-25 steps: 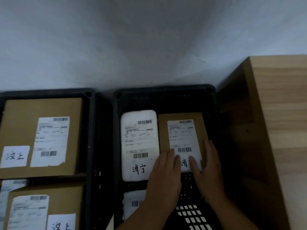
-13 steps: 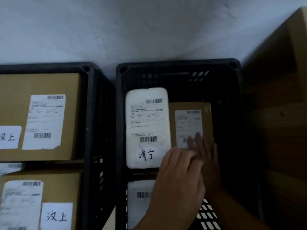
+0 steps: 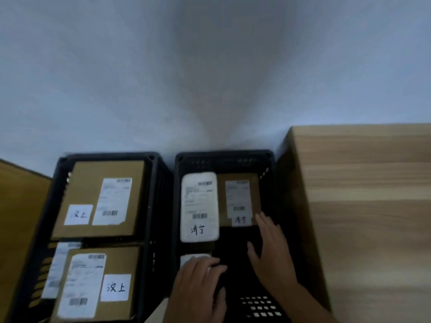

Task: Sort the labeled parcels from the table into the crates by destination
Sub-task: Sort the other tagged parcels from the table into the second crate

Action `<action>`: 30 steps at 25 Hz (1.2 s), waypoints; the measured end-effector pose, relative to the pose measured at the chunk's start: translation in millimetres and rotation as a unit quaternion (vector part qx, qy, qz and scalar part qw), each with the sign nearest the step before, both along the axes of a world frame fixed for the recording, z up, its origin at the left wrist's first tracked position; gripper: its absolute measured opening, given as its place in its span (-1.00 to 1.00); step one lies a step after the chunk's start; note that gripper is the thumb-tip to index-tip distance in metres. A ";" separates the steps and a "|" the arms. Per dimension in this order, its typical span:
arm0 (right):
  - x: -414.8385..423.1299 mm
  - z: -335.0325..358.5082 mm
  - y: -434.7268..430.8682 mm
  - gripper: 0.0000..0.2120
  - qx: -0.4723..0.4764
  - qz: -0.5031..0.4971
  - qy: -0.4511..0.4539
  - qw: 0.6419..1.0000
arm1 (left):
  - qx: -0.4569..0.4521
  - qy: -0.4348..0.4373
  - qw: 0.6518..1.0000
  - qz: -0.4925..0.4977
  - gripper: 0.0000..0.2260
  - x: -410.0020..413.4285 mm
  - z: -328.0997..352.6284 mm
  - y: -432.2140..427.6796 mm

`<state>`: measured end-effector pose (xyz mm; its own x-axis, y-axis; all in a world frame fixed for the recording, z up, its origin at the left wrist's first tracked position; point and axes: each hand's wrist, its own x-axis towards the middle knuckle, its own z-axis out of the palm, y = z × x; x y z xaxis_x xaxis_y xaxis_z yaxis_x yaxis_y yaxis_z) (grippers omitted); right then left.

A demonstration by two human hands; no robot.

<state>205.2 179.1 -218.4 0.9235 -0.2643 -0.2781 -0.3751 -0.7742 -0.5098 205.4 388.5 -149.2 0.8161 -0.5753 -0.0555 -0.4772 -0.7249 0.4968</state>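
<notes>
Two black crates stand side by side on the floor. The right crate (image 3: 224,157) holds a small brown parcel (image 3: 221,199) at its far right and a white padded parcel (image 3: 199,206) to the left of that; both carry handwritten destination labels. My right hand (image 3: 270,250) hovers flat and open just in front of the brown parcel, its fingertips near the parcel's near right corner. My left hand (image 3: 200,287) rests with straight fingers on another white parcel (image 3: 193,258) at the crate's near left. The left crate (image 3: 109,156) holds two brown boxes (image 3: 88,183), each with a white tag.
A wooden table (image 3: 361,206) stands right against the right crate. A brown cardboard surface (image 3: 21,206) lies left of the left crate. A pale wall rises behind both crates. The right crate's perforated floor (image 3: 258,306) shows near me.
Both hands have drawn back toward me off the brown parcel, which now lies alone in the right crate. My head has tilted up, showing more wall and table.
</notes>
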 end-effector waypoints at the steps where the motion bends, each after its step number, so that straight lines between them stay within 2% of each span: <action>1: -14.6 36.4 -1.7 -0.31 -0.002 -0.009 -0.033 0.999 | 0.002 0.001 1.000 0.002 -0.70 0.1 22.9 -0.4; 6: -81.1 186.2 -23.4 -0.37 -0.074 -0.036 -0.149 0.985 | -0.003 -0.026 0.999 -0.029 -0.59 -2.6 111.2 -17.0; 11: -150.6 269.3 -49.1 -0.40 -0.146 -0.065 -0.220 0.962 | -0.057 -0.075 0.994 -0.064 -0.55 -20.4 166.0 -58.2; 21: -322.1 308.6 -154.7 -0.42 -0.188 -0.250 -0.269 0.911 | -0.108 -0.135 0.962 -0.213 -0.60 -127.3 218.4 -228.5; 27: -423.6 301.4 -285.3 -0.42 -0.203 -0.299 -0.287 0.887 | -0.123 -0.177 0.947 -0.236 -0.61 -226.5 222.5 -383.9; 30: -476.0 303.8 -357.9 -0.38 -0.211 -0.314 -0.281 0.882 | -0.121 -0.154 0.952 -0.235 -0.60 -275.2 231.4 -461.9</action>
